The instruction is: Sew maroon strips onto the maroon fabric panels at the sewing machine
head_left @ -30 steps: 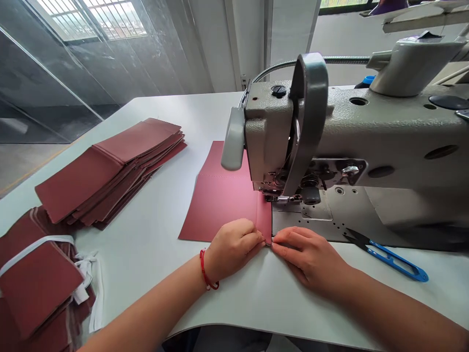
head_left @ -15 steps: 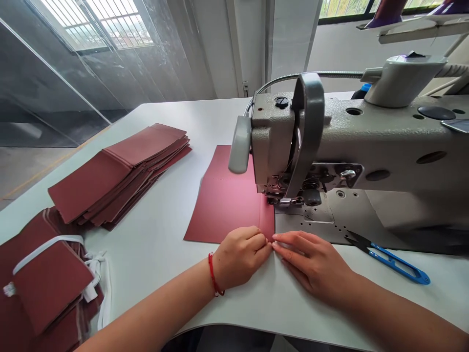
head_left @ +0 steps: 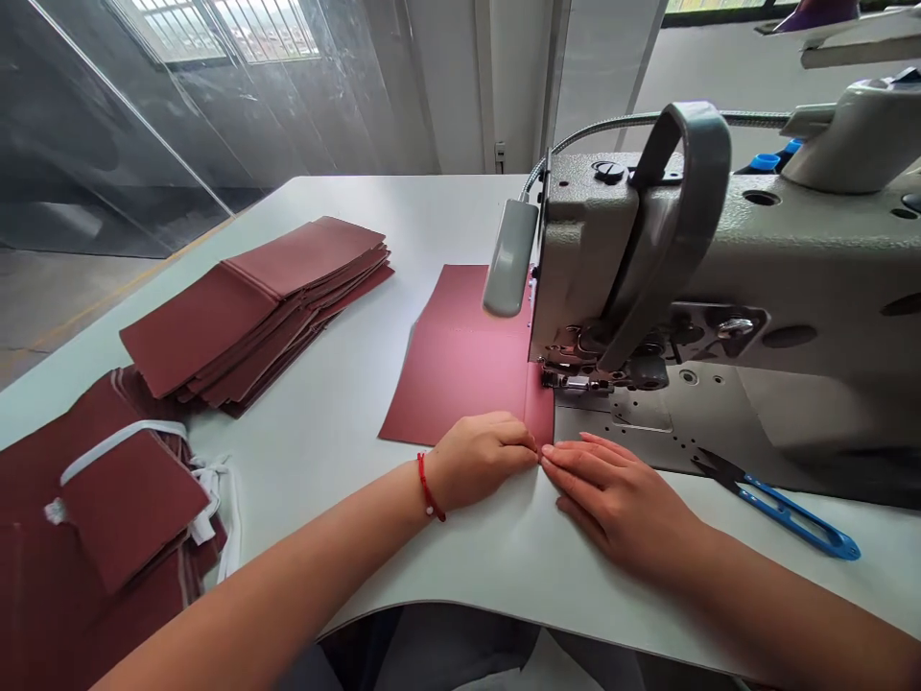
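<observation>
A dark red leather-like panel [head_left: 460, 374] lies flat on the white table, its right edge beside the presser foot [head_left: 576, 382] of a sewing machine [head_left: 619, 259]. At the panel's near right corner, my left hand [head_left: 482, 461] is closed with curled fingers, gripping the edge; the fingertips are partly hidden. My right hand [head_left: 619, 489] lies palm down against the same corner, fingers stretched out and touching the left fingertips. A red string bracelet [head_left: 430, 489] circles my left wrist. Blue-handled thread snips [head_left: 784, 509] rest to the right of my right hand.
A fanned stack of dark red panels [head_left: 251, 297] lies on the left of the table [head_left: 345, 384]. Nearer me is another bundle [head_left: 136, 509] tied with white strips. The machine's grey bed plate [head_left: 648, 422] borders my right hand. A wall and plastic sheeting stand behind.
The view has shifted, so the machine appears farther right and closer. My right fingers have moved from pinched at the corner to lying flatter. My left hand stays at the panel's corner.
</observation>
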`<state>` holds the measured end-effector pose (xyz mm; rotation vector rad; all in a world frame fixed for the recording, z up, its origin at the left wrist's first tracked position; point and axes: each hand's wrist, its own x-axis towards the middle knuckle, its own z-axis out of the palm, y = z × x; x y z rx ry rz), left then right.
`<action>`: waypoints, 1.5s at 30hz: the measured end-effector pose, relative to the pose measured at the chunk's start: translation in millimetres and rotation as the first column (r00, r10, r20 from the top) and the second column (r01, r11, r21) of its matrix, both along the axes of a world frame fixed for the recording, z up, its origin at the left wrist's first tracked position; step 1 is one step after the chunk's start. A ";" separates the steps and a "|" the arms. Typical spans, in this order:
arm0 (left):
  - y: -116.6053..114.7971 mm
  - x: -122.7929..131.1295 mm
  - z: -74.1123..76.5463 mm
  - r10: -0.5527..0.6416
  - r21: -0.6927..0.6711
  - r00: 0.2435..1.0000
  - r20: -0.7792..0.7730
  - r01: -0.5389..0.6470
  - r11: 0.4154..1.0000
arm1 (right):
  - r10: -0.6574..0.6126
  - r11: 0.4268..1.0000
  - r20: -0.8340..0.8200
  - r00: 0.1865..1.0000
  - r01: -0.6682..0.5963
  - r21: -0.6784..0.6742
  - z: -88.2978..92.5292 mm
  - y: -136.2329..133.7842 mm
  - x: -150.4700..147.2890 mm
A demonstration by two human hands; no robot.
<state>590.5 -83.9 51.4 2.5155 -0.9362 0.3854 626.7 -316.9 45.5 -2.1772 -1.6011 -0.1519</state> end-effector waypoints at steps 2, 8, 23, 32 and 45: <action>0.9 3.5 -1.0 -0.004 -0.012 1.000 0.012 0.005 1.000 | -0.004 1.000 0.006 1.000 0.004 -0.005 -0.7 0.8 3.5; 5.0 15.3 -4.9 0.011 -0.034 0.999 0.033 -0.010 0.999 | -0.031 0.999 0.035 0.999 0.032 -0.013 -2.3 5.3 13.2; 10.4 48.0 -11.6 0.068 -0.029 0.997 0.046 -0.067 0.997 | -0.123 0.992 0.093 0.988 0.125 -0.019 -4.0 17.4 36.1; 12.0 63.9 -9.1 0.101 -0.018 0.994 0.031 -0.100 0.995 | -0.273 0.952 0.144 0.951 0.289 -0.104 -3.6 21.2 41.0; 10.8 77.8 -12.8 0.201 -0.014 0.976 0.084 -0.201 0.980 | -0.248 0.965 0.165 0.955 0.258 -0.040 -3.8 24.3 37.4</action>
